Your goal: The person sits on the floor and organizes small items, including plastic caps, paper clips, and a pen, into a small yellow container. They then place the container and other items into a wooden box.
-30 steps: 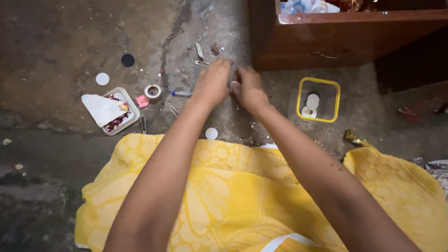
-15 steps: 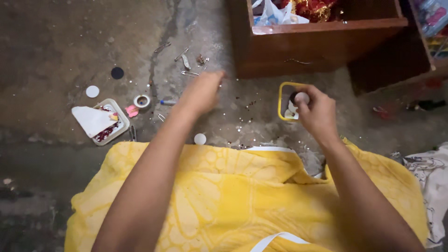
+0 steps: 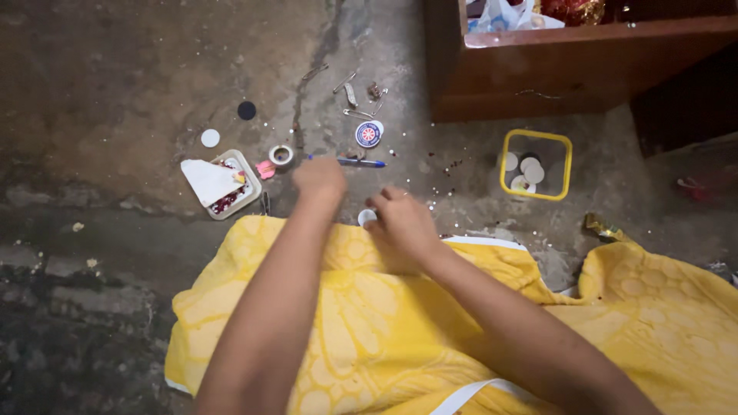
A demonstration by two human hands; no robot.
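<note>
On the concrete floor (image 3: 115, 92), at the front edge of the yellow cloth (image 3: 369, 330), both hands worked close together. Left hand (image 3: 319, 178) was curled into a loose fist just short of the blue pen (image 3: 350, 161); whether it held anything I could not tell. Right hand (image 3: 401, 224) had its fingers bent over a small white disc (image 3: 367, 217) at the cloth's edge, touching it, grip not clearly closed. Risks, as judged: the disc could slip into the cloth fold, or a wrist could scatter the loose sequins (strewn thickly nearby) and nudge the safety pins (image 3: 355, 98). Yellow-rimmed container (image 3: 536, 137) with more discs sat well apart.
</note>
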